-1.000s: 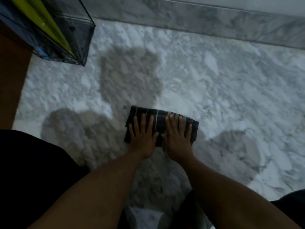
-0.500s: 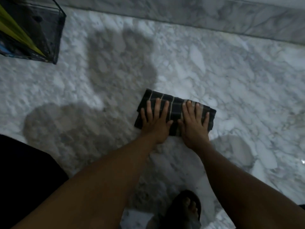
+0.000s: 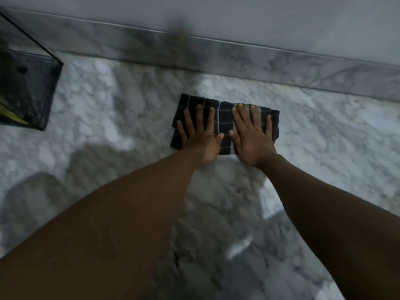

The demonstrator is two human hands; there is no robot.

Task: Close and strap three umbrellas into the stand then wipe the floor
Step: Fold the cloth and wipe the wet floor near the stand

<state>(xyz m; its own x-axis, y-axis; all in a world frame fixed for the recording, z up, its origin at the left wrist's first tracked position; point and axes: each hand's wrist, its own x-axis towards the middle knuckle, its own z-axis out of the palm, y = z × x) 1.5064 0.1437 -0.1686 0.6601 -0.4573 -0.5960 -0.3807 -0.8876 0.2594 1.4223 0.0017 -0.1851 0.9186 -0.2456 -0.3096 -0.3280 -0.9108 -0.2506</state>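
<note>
Pushed forward now, the cloth [image 3: 225,124] and both hands are sitting much closer to the marble skirting [image 3: 281,63] than half a second ago, and the sandalled foot that was showing at the bottom edge is no longer showing. Nearest the camera, the left forearm [image 3: 108,224] and the right forearm [image 3: 324,202] are reaching out and down, bare, converging toward the middle of the picture. At their ends the left hand [image 3: 199,135] and the right hand [image 3: 252,135] are lying side by side, palms down, thumbs pointing at each other with a narrow strip of fabric showing between them. Neither grip is closing on anything: fingers are stretched straight and spread apart, pressing flat on top of the cloth. That cloth is dark with thin pale check lines, folded into a long rectangle, lying flat on the floor [image 3: 108,118] and slightly tilted, its far edge just short of the skirting. White-and-grey marble is spreading out all around it, with darker grey patches lying to the left and below the arms. Further off at the left edge, the stand [image 3: 28,92] is standing on the floor, dark and see-through with thin edges, well apart from the cloth, and a sliver of yellow umbrella [image 3: 10,114] is showing low inside it. Beyond everything, the skirting is running across the top with a plain pale wall [image 3: 281,22] rising above it
</note>
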